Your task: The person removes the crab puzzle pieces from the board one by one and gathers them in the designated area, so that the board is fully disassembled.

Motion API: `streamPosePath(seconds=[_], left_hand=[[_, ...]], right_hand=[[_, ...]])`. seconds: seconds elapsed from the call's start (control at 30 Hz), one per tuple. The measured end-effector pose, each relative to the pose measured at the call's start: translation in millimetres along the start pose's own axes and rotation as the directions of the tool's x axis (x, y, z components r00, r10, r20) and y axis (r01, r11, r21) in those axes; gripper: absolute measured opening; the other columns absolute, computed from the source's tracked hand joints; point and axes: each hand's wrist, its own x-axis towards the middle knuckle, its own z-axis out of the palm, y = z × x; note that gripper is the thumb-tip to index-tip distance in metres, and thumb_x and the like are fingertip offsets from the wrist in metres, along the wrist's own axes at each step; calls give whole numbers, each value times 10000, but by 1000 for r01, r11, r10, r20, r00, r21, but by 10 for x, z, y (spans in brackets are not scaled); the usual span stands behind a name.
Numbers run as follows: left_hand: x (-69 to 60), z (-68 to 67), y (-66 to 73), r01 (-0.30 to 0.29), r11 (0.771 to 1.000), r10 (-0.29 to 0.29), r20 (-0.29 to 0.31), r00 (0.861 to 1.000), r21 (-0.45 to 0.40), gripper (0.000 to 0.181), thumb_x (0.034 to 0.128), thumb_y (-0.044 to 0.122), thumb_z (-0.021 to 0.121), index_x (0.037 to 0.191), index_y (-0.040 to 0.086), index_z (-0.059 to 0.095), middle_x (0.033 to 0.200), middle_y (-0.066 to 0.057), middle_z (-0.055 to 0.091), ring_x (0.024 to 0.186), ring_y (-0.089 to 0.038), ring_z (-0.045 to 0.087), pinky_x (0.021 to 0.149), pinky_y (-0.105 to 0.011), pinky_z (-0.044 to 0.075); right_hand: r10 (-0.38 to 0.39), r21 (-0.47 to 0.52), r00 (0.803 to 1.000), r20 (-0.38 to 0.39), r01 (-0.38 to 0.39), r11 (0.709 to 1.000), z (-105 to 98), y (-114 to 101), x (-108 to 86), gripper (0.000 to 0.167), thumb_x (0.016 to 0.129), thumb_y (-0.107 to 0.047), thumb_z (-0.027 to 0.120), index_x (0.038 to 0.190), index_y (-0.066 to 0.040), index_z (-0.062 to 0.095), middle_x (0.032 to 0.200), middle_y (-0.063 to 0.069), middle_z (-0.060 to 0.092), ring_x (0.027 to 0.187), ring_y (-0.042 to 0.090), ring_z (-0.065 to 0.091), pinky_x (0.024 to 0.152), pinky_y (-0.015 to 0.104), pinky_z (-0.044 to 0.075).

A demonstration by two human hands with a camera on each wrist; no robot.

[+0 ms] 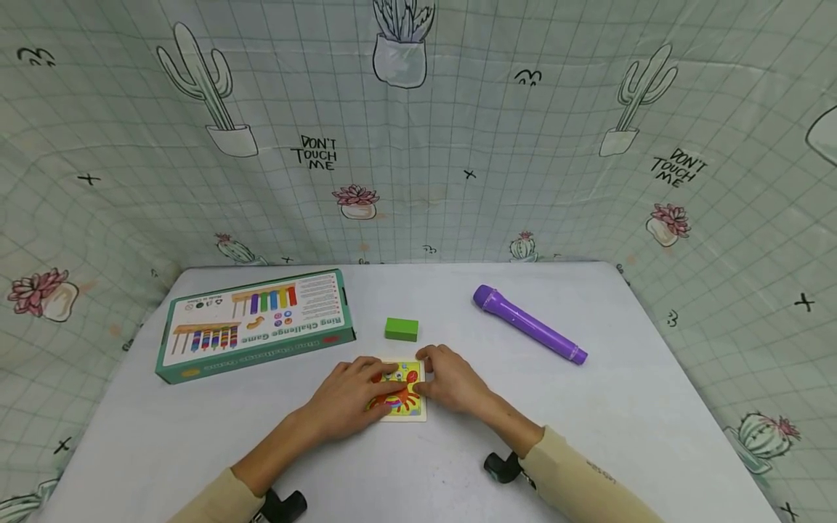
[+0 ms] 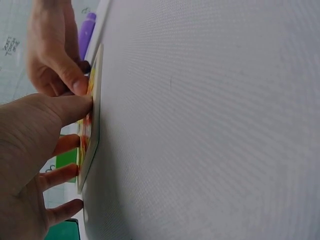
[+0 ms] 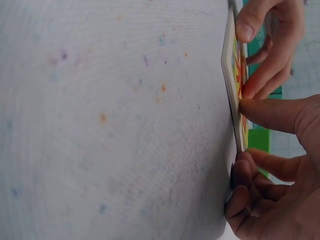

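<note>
A small square crab puzzle (image 1: 413, 408), a pale board with a yellow picture of a red-orange crab, lies on the table in front of the person. The left hand (image 1: 346, 399) rests on its left part, fingers spread and fairly straight, as the left wrist view also shows. At the right edge, the right hand (image 1: 453, 379) holds the board with its thumb (image 3: 270, 114) on top and curled fingers by the edge. Part of the crab picture is hidden under both hands. Just beyond the puzzle lies a green block (image 1: 402, 329).
A green and white Ring Challenge Game box (image 1: 255, 323) lies at the back left of the white table (image 1: 628, 428). A purple toy microphone (image 1: 530, 324) lies at the back right. Behind the table hangs a cactus-print cloth (image 1: 431, 145).
</note>
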Motion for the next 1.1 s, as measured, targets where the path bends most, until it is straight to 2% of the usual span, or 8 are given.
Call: streamPosePath(seconds=[0.2,0.4,0.5,0.6,0.73,0.93,1.1], left_hand=[[-1,5,-5,-6,1000,6,5,1000,0,433,967,453,632,1383,332,621,1470,9,520,1336,-275,439,965,-537,420],[1,19,-18,-31,1000,31,-22,999,5,425,958,422,659,1371,324,633,1458,20,528,1336,-258,435,960,-525,419],[5,17,-20,-33,999,33,-26,999,5,425,952,415,668,1367,326,637,1447,23,535,1324,-251,441,952,-521,420],[5,2,-17,-20,1000,20,-11,1000,-1,424,956,422,661,1370,336,633,1452,29,530,1326,-247,438,954,-523,418],[-1,-4,-17,-7,1000,7,0,1000,-3,414,961,430,650,1364,338,637,1463,39,519,1333,-239,431,959,-525,413],[3,2,-19,5,1000,-5,10,1000,-3,418,964,444,639,1371,347,630,1467,42,515,1338,-237,426,977,-530,406],[7,6,-24,3,1000,-3,19,1000,-9,426,967,440,632,1384,354,616,1469,36,513,1342,-243,422,980,-532,404]], right_hand=[[-14,-9,1000,-20,14,1000,9,9,-7,425,870,-249,785,1230,-68,651,986,28,585,813,153,533,726,328,463],[-23,55,997,-75,28,998,9,38,-13,287,913,-217,733,1164,-99,658,943,14,575,769,149,510,680,302,439],[-24,150,996,-83,37,988,0,66,0,181,933,-175,696,1099,-115,658,934,-11,605,780,133,540,681,285,458],[-20,272,997,-77,41,961,-31,91,14,96,953,-153,665,1043,-118,655,906,-13,645,766,135,594,660,281,484],[14,362,997,-82,17,932,-94,129,14,84,959,-144,660,1038,-116,657,879,-5,656,722,143,622,627,278,486],[77,371,990,-121,-27,928,-219,242,-16,130,944,-108,668,1071,-107,698,892,-17,686,763,137,624,660,294,497],[137,342,979,-151,-78,936,-345,448,-51,124,945,-127,670,1050,-122,735,914,-19,710,779,140,622,663,302,492]])
